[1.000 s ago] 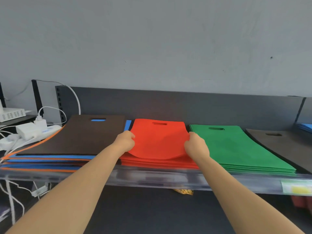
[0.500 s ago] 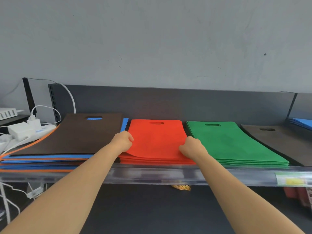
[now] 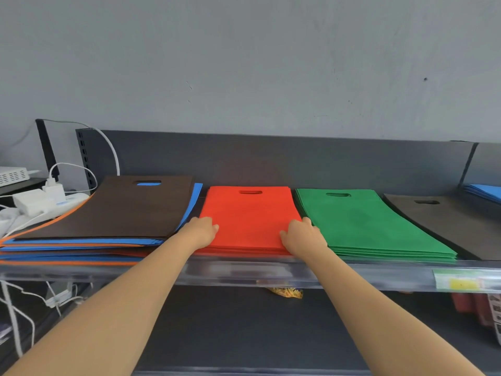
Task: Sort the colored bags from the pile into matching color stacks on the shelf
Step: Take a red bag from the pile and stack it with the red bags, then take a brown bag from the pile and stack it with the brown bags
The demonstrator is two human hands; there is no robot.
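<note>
Now logging from left of the red stack (image 3: pixel 244 251): mixed pile (image 3: pixel 103 207) sitting just beside it, brown on top, blue and orange edges showing beneath, waiting to be sorted.

Noting left hand (image 3: pixel 202 230) staying at the near left edge of the red stack, fingers curled onto the top red bag (image 3: pixel 249 213). Not managing to tell whether pinching or merely pressing.

Recording the change: top red bag now lying flat and square on the red stack, no longer bowing upward between the hands as a second ago. Judging this bag as being placed, with release pending.

Noting right hand (image 3: pixel 303 236) resting at the near right edge of the red stack, fingers curled likewise, grip likewise not resolvable.

Seeing green stack (image 3: pixel 366 223) lying just beside the red stack on its right, dark brown stack (image 3: pixel 447 221) further right, blue stack (image 3: pixel 485 191) farthest right, all lying on the shelf (image 3: pixel 379 275).

Describing the top red bag: looking thin, flat, matte orange-red, cut-out handle slot lying at the far end, edges lining up with the bags beneath.
</note>
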